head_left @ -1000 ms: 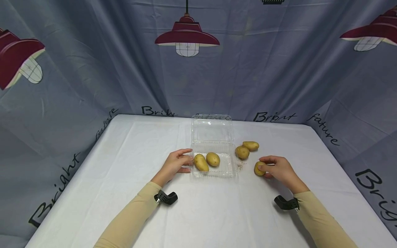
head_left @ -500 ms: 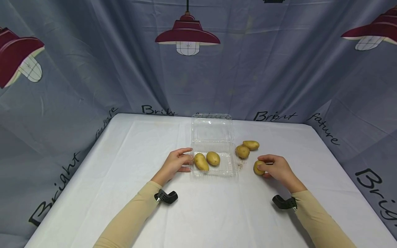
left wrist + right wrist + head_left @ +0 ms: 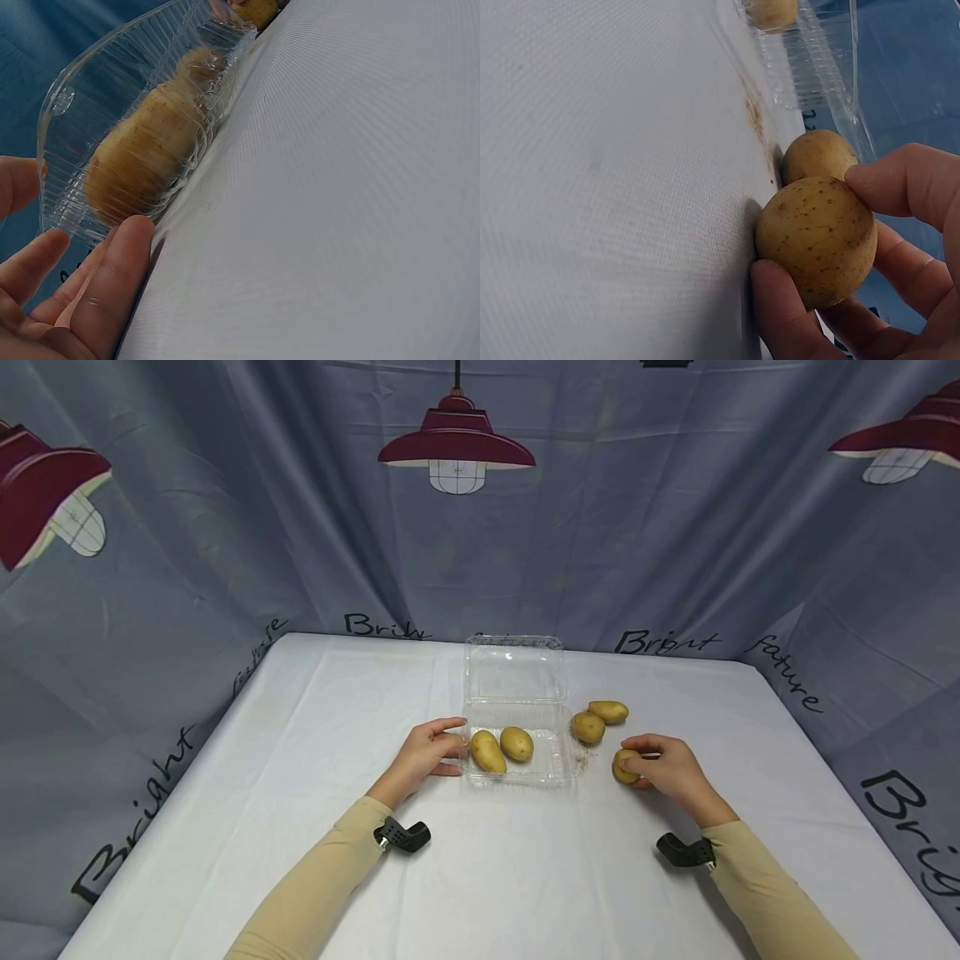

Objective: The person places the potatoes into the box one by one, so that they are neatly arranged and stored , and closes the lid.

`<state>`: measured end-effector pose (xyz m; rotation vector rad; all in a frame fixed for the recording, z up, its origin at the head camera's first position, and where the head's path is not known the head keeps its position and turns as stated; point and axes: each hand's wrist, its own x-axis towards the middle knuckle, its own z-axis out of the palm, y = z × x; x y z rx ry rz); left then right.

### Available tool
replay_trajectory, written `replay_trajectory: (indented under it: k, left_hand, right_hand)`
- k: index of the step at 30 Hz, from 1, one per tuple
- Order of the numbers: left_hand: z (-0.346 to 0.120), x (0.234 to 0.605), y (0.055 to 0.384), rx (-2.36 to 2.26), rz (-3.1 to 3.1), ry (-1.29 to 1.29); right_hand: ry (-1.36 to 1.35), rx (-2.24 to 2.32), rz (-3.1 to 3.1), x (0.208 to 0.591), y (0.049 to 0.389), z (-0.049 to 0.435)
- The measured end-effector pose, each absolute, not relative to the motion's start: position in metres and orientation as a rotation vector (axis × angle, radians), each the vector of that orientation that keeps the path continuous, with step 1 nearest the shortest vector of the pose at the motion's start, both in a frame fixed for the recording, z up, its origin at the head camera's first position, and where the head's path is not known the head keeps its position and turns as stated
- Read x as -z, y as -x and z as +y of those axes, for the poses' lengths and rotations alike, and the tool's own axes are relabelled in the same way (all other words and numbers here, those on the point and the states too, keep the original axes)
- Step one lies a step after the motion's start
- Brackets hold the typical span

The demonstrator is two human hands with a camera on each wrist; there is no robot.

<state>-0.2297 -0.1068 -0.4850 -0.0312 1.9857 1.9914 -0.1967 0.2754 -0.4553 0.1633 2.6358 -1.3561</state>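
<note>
My right hand (image 3: 677, 771) has edged left, pinching a round, yellow-brown potato (image 3: 817, 240); my relaxed left hand (image 3: 418, 760) touches a clear rectangular plastic box (image 3: 551, 758).

My left hand (image 3: 423, 755) and right hand (image 3: 672, 771) are bare. My left sleeve (image 3: 315, 885), lower left of the frame, and right sleeve (image 3: 772, 893), lower right, are plain tan, each with a curved black device (image 3: 405, 837) at the wrist.
</note>
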Motion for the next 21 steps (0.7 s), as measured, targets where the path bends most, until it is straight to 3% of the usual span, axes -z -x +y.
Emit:
replay_trajectory:
  k: [21]
  left_hand:
    - [-0.1060, 0.4853, 0.2302, -1.991, 1.981, 0.048]
  right_hand:
    - [-0.136, 1.356, 2.656, 0.4503, 0.2009, 0.2729]
